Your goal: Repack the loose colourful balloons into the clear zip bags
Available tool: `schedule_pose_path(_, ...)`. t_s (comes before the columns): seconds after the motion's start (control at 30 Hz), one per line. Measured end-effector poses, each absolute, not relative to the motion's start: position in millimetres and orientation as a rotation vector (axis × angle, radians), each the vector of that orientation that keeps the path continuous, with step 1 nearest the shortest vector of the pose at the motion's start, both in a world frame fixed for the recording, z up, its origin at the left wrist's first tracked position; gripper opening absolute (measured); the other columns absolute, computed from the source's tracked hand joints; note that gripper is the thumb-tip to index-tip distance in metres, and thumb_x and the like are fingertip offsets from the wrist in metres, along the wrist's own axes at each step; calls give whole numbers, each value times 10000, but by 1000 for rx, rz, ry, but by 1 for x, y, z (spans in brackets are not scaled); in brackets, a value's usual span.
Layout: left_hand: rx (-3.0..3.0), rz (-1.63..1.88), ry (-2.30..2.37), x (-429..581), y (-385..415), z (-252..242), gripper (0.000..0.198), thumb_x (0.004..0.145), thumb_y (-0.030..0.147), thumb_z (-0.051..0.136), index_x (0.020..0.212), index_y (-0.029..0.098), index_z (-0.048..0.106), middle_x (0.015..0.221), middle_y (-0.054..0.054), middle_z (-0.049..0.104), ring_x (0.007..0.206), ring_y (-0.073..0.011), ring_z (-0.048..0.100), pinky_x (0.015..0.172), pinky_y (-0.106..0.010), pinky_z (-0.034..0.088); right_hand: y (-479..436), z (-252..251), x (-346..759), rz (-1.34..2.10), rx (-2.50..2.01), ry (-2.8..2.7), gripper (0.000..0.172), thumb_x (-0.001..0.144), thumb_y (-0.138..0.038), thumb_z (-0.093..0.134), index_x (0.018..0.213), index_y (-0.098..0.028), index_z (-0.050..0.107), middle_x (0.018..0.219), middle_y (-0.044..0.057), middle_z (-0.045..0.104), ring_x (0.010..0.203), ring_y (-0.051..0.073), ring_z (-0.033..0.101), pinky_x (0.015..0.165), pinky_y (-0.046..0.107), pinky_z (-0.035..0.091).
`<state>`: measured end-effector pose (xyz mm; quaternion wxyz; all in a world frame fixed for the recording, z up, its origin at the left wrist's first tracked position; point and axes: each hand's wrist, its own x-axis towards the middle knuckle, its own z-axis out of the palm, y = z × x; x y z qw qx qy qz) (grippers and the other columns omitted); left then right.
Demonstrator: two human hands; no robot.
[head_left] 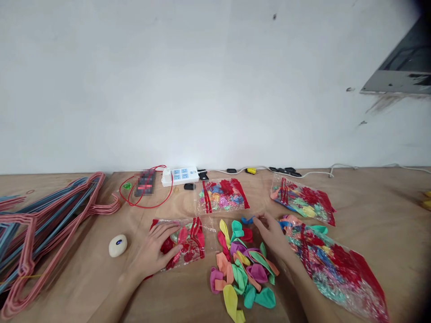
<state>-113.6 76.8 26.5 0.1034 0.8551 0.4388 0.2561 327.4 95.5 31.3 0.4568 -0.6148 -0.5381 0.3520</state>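
Observation:
My left hand lies flat, fingers spread, on a clear plastic bag with red print that holds balloons. My right hand reaches over a loose pile of uninflated balloons in pink, green, yellow and orange, its fingertips pinching a small blue balloon at the pile's far edge. A large balloon bag lies just right of that hand.
Two more balloon bags lie further back. A white power strip with a red cable sits by the wall. Pink and blue wire hangers are heaped at the left, with a white oval object beside them.

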Motion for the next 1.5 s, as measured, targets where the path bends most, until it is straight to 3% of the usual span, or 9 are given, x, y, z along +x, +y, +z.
schedule_pose_path(0.13,2522,780,1294,-112,77,29,452,1022,435,694,1453,311,635,1477,-79,680,1348,-308,652,1139,-501,538,94,30,319,1094,-1392,-1140,469,821,-636,826,947,-220,650,784,39,772,665,219,721,653,327,579)
schedule_pose_path(0.3,2520,778,1299,-111,76,31,438,1023,442,690,1440,314,653,1456,-77,693,1330,-308,664,1126,-495,548,89,40,306,1217,-1277,-999,513,748,-599,911,1026,-227,694,896,69,815,792,269,792,785,389,639)
schedule_pose_path(0.53,2517,779,1290,-112,77,30,454,1013,442,703,1449,325,649,1458,-71,694,1335,-312,662,1128,-504,550,78,31,279,1176,-1218,-1415,465,905,-567,769,1215,-226,708,1185,122,809,1124,309,768,983,461,620)
schedule_pose_path(0.7,2522,751,1297,-112,77,31,454,1019,435,698,1454,322,639,1475,-71,681,1345,-312,653,1125,-503,549,69,25,266,753,-1234,-1923,310,1047,-366,610,1322,-271,718,1337,98,749,1281,293,672,1127,517,521)
schedule_pose_path(0.9,2521,770,1297,-111,76,30,421,1029,439,686,1425,301,649,1463,-78,683,1337,-308,652,1125,-507,541,62,26,255,379,-1344,-2150,278,1077,-351,592,1276,-342,786,1429,88,696,1282,334,626,1082,580,516)
schedule_pose_path(1.1,2519,757,1301,-111,76,32,431,1029,451,686,1432,304,645,1459,-82,684,1330,-316,655,1126,-520,536,61,20,249,328,-1380,-2133,301,1084,-336,572,1300,-307,780,1345,91,749,1220,340,629,1041,591,537)
schedule_pose_path(1.27,2517,713,1295,-112,76,32,450,1037,451,678,1461,312,621,1475,-85,672,1348,-315,640,1134,-521,530,62,17,252,153,-1446,-2113,296,1065,-351,573,1229,-297,813,1490,113,653,1303,383,580,1053,621,511)
schedule_pose_path(1.5,2512,715,1296,-113,76,31,457,1033,443,687,1469,322,623,1476,-82,670,1353,-318,636,1139,-532,526,62,13,251,149,-1495,-2122,308,1072,-329,559,1289,-308,777,1348,77,753,1270,381,579,1056,613,480)
